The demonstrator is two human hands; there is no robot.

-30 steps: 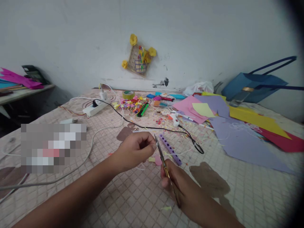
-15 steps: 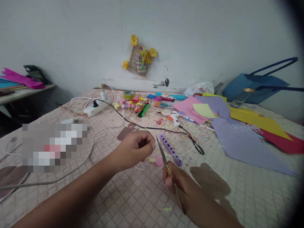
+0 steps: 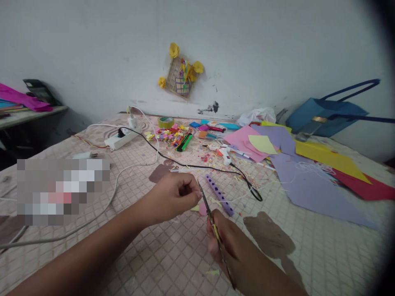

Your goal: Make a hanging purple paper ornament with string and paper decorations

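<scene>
Head view: our right hand [image 3: 227, 238] clenches gold-handled dark metal scissors [image 3: 214, 227], which have just swung back beside the tiny whitish scrap [image 3: 200, 195] our left hand [image 3: 173, 195] apparently pinches, bringing it within reach.

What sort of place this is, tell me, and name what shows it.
Probably a craft workspace, though whether at home or in a classroom I cannot tell: large coloured paper sheets, a pile of small colourful pieces, and scissors in the right hand.
</scene>
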